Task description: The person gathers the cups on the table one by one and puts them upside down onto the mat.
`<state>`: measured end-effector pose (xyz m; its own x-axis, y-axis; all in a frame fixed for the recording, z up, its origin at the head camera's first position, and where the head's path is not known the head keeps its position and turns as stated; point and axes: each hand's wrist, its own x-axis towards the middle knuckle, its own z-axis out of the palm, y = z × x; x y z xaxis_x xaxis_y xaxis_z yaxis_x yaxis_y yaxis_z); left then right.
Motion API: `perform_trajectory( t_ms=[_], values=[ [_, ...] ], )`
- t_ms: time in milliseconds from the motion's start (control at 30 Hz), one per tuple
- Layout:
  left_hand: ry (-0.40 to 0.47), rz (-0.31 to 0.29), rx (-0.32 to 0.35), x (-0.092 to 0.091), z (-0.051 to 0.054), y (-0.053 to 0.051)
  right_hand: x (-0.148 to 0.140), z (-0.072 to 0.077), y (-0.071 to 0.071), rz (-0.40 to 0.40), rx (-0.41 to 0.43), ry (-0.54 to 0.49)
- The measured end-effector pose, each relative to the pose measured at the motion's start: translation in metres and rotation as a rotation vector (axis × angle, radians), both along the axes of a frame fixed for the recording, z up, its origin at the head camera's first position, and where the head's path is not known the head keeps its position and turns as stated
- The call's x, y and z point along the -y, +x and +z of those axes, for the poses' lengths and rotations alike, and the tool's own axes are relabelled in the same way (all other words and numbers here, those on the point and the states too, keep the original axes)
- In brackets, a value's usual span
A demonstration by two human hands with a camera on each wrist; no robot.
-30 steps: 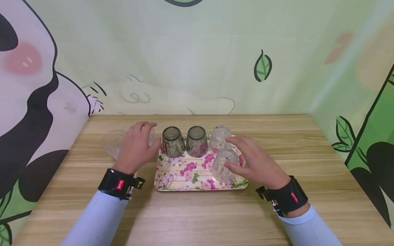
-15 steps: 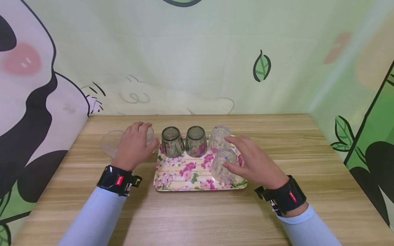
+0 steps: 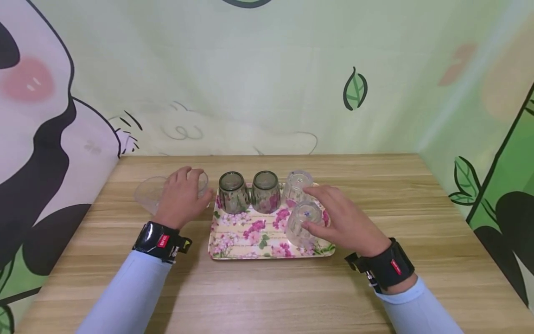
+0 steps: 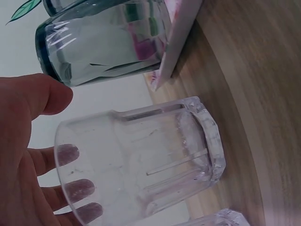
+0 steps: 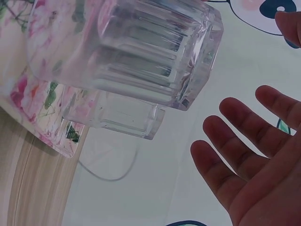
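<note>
In the head view my left hand (image 3: 179, 195) hovers around a clear glass (image 3: 203, 183) standing upright left of the tray. In the left wrist view its thumb is apart from that glass (image 4: 127, 165), and fingers show behind the rim; whether they touch it I cannot tell. A second clear glass (image 3: 147, 195) stands on its left, partly hidden. On the floral tray (image 3: 233, 243), my right hand (image 3: 346, 222) spreads beside an upside-down clear glass (image 3: 301, 229). The right wrist view shows its fingers (image 5: 211, 165) apart from this glass (image 5: 141, 52).
Two upside-down grey-tinted glasses, the left (image 3: 234, 197) and the right (image 3: 266, 195), occupy the tray's back row. Another upside-down clear glass (image 3: 297, 185) sits at its back right. The wooden table (image 3: 267, 297) runs back to a printed backdrop (image 3: 267, 93).
My left hand has shifted slightly left over the glass, mostly in the first half second. The right hand has barely moved. The glasses and tray keep their places.
</note>
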<state>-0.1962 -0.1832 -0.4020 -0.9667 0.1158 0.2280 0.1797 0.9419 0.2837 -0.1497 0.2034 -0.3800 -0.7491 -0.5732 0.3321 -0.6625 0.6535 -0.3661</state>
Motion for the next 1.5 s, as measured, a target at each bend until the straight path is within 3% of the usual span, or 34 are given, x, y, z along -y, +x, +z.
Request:
perform_trajectory(
  t_ms=[333,1100,1500],
  values=[
    [-0.004,0.016,0.056,0.005,-0.002,-0.005,0.0,-0.001,-0.001,-0.002,-0.005,0.017],
    [-0.125,0.015,0.051,0.001,-0.007,-0.016,-0.002,-0.002,-0.001,-0.01,0.001,0.028],
    [-0.16,0.031,-0.078,0.0,-0.017,-0.019,-0.001,-0.003,-0.001,-0.001,0.007,0.027]
  ],
)
